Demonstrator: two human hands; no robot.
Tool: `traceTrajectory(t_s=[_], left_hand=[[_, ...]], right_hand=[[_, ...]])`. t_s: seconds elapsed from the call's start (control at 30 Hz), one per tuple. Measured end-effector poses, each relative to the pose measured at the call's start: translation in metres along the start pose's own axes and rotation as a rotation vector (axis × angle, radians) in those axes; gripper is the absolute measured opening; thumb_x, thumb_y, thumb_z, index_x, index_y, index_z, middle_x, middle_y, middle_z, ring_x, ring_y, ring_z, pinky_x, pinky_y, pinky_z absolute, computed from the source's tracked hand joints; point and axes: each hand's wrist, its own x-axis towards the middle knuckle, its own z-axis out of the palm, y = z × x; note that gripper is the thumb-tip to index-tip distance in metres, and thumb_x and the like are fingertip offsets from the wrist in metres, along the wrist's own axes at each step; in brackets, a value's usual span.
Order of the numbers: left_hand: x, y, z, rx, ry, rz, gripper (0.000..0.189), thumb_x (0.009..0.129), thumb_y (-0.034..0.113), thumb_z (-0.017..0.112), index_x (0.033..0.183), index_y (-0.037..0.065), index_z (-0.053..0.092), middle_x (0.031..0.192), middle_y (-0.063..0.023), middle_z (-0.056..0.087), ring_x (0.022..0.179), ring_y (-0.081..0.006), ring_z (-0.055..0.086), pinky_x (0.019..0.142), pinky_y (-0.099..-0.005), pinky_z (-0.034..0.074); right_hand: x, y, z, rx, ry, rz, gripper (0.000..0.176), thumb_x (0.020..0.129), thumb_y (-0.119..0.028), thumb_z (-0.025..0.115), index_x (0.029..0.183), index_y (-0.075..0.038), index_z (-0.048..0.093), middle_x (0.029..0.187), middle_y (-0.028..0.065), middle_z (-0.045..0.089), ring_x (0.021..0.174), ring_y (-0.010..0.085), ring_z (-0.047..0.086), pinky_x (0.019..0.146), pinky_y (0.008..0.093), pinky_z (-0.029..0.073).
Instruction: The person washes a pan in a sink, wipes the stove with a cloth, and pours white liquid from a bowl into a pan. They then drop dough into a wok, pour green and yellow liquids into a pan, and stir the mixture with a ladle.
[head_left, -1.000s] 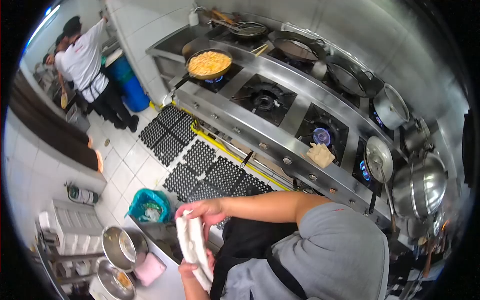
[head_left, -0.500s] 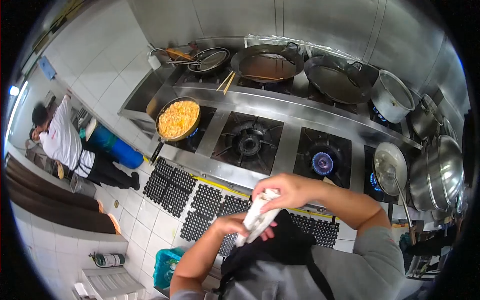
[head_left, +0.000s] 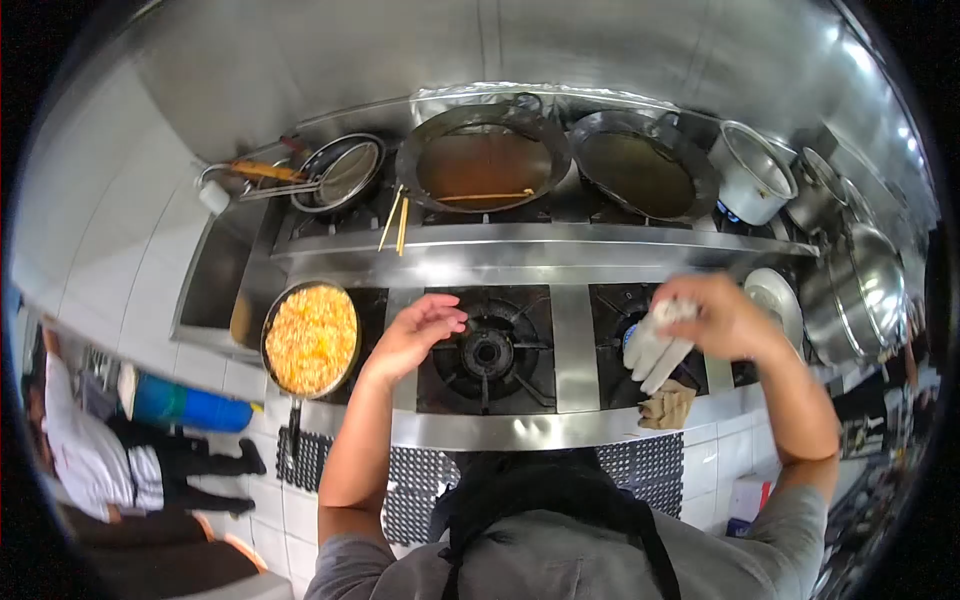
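My right hand [head_left: 722, 318] grips a white glove [head_left: 655, 352], its cloth fingers hanging down over the right-hand burner, where a blue flame [head_left: 629, 335] partly shows behind it. Below the glove, a crumpled brown cloth or paper [head_left: 668, 405] rests on the stove's front edge. My left hand [head_left: 415, 335] holds nothing; its fingers are loosely bent and apart, just left of the unlit middle burner [head_left: 487, 352]. To its left stands a frying pan [head_left: 296, 398] full of an orange-yellow chopped food [head_left: 312, 340].
Two large woks, a left one [head_left: 485, 165] with brown liquid and a right one [head_left: 640, 170], stand on the back shelf. Chopsticks [head_left: 402, 228] project over its edge. Pots [head_left: 752, 175] and a steel bowl [head_left: 868, 290] crowd the right. Another person [head_left: 110, 460] is at far left.
My hands have separated: the left moved up and left off the glove, the right carried it rightward over the lit burner. My view has turned toward the stove.
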Motion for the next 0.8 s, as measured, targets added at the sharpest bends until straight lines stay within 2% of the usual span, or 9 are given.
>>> traceTrajectory(t_s=[0.03,0.17,0.2,0.47,0.53,0.63,0.73,0.77,0.8], left_hand=[[0.002,0.000,-0.013,-0.004,-0.033,0.005,0.033,0.093,0.008,0.058,0.125,0.001,0.051,0.113,-0.0130,0.064,0.102,-0.0201,0.062,0.089,-0.0309,0.049],[-0.019,-0.018,-0.058,-0.068,-0.158,-0.009,0.034,0.094,0.005,0.056,0.126,0.000,0.049,0.113,-0.0132,0.063,0.104,-0.0206,0.061,0.093,-0.0328,0.049],[-0.027,-0.029,-0.066,-0.079,-0.174,-0.050,0.034,0.094,0.006,0.057,0.127,0.000,0.049,0.113,-0.0130,0.063,0.105,-0.0204,0.061,0.094,-0.0326,0.048],[-0.124,-0.104,-0.093,-0.132,-0.227,-0.340,0.031,0.096,0.010,0.057,0.124,-0.001,0.051,0.112,-0.0133,0.064,0.104,-0.0189,0.061,0.091,-0.0317,0.049],[-0.156,-0.092,-0.100,0.027,-0.142,-0.466,0.028,0.096,0.011,0.057,0.119,-0.003,0.053,0.109,-0.0147,0.065,0.103,-0.0207,0.062,0.091,-0.0327,0.050],[-0.248,-0.193,-0.129,-0.352,0.178,-0.681,0.031,0.094,0.007,0.058,0.121,-0.007,0.052,0.107,-0.0197,0.065,0.096,-0.0238,0.066,0.085,-0.0324,0.054],[-0.323,-0.211,-0.134,-0.330,0.480,-0.822,0.027,0.099,0.022,0.049,0.111,-0.001,0.058,0.094,-0.0183,0.068,0.089,-0.0280,0.067,0.078,-0.0408,0.056],[-0.366,-0.256,-0.136,-0.265,0.484,-0.752,0.044,0.094,0.033,0.056,0.121,-0.002,0.056,0.101,-0.0152,0.068,0.084,-0.0278,0.067,0.076,-0.0416,0.054],[-0.401,-0.272,-0.129,-0.292,0.552,-0.936,0.045,0.094,0.034,0.054,0.124,0.001,0.054,0.105,-0.0164,0.066,0.089,-0.0286,0.065,0.080,-0.0428,0.053]], right_hand=[[0.020,-0.013,-0.013,0.024,-0.024,0.101,0.025,0.076,-0.009,0.076,0.097,-0.004,0.062,0.086,0.0093,0.066,0.080,0.0168,0.062,0.073,0.0312,0.049],[0.111,-0.040,-0.053,-0.105,0.038,0.050,0.027,0.075,-0.012,0.078,0.095,-0.002,0.063,0.086,0.0043,0.065,0.083,0.0125,0.059,0.074,0.0285,0.047],[0.133,-0.043,-0.057,0.060,0.026,0.124,0.027,0.075,-0.014,0.078,0.096,-0.003,0.064,0.088,0.0024,0.065,0.084,0.0111,0.059,0.075,0.0282,0.047],[0.303,-0.045,-0.053,-0.010,0.028,-0.039,0.032,0.081,-0.019,0.074,0.108,-0.008,0.062,0.094,0.0018,0.064,0.088,0.0119,0.058,0.077,0.0282,0.048],[0.344,-0.043,-0.040,-0.064,-0.033,-0.080,0.031,0.081,-0.020,0.074,0.108,-0.009,0.062,0.095,0.0028,0.064,0.089,0.0128,0.058,0.078,0.0289,0.048],[0.400,-0.029,-0.013,-0.018,-0.152,-0.107,0.030,0.080,-0.015,0.073,0.107,-0.006,0.062,0.094,0.0012,0.063,0.090,0.0121,0.056,0.081,0.0270,0.046],[0.445,-0.006,0.009,-0.228,-0.262,-0.243,0.030,0.081,-0.016,0.072,0.108,-0.007,0.062,0.094,0.0017,0.063,0.089,0.0125,0.057,0.079,0.0281,0.047],[0.456,-0.001,0.016,-0.147,-0.310,-0.142,0.031,0.081,-0.016,0.072,0.108,-0.007,0.062,0.095,0.0021,0.063,0.087,0.0131,0.058,0.076,0.0292,0.049],[0.466,0.005,0.021,-0.065,-0.357,-0.041,0.032,0.081,-0.017,0.073,0.109,-0.008,0.062,0.095,0.0025,0.063,0.086,0.0138,0.059,0.073,0.0303,0.051]])
